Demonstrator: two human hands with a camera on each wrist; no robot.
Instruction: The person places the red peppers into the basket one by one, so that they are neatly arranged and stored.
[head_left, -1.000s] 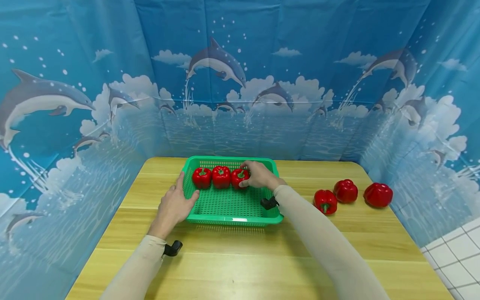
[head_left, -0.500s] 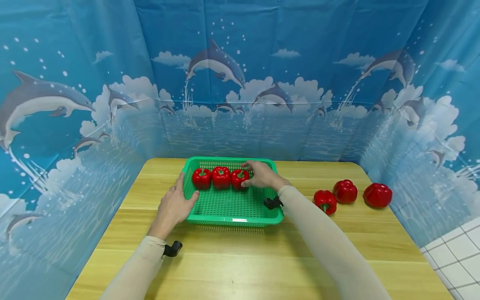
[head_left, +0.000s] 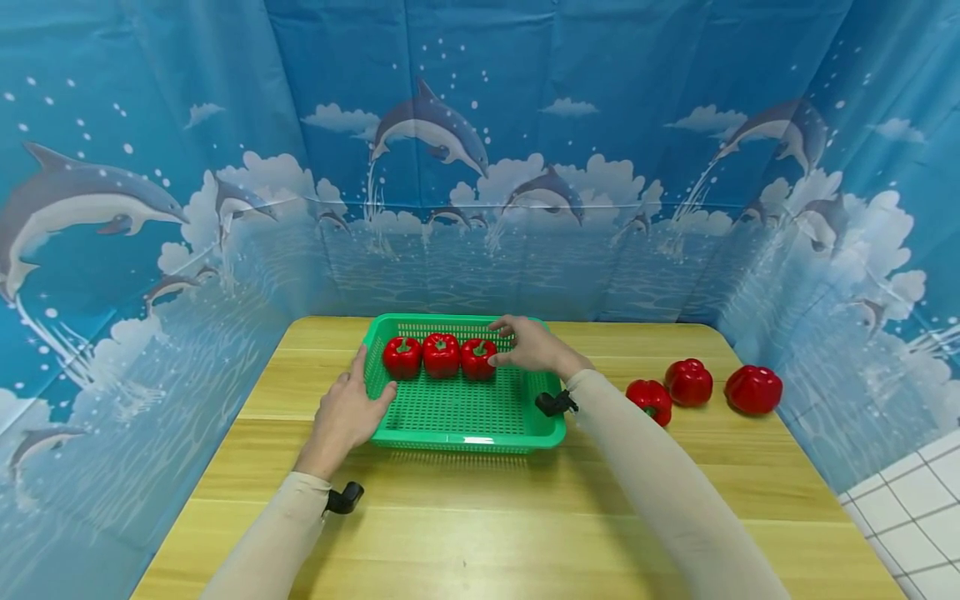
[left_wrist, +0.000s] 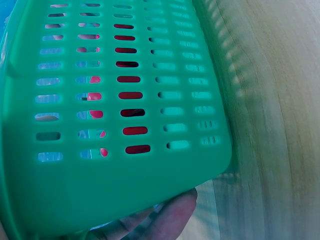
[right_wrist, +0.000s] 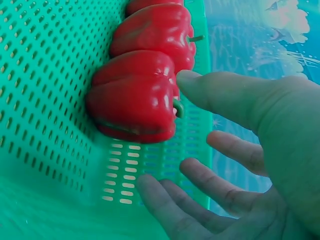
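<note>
Three red bell peppers sit in a row along the back of a green basket [head_left: 465, 440]: a left pepper [head_left: 402, 358], a middle pepper [head_left: 442, 356] and a right pepper [head_left: 478, 359]. My left hand [head_left: 349, 414] holds the basket's left side, thumb over the rim. The left wrist view shows its fingers [left_wrist: 172, 217] past the slotted wall's edge. My right hand [head_left: 534, 346] hovers over the basket's back right, fingers spread and loosely bent. In the right wrist view a gap parts its fingers from the nearest pepper [right_wrist: 132, 100]; the thumb tip is close to that pepper.
On the wooden table [head_left: 465, 533], right of the basket, lie three more bell peppers: a near one [head_left: 651, 402], a middle one [head_left: 688, 382] and a far-right one [head_left: 753, 390]. A blue dolphin-print curtain [head_left: 480, 250] surrounds the table's back and sides.
My right hand has let go of the right pepper and drawn a little to the right, its fingers wider apart. The left hand and the basket stay about where they were.
</note>
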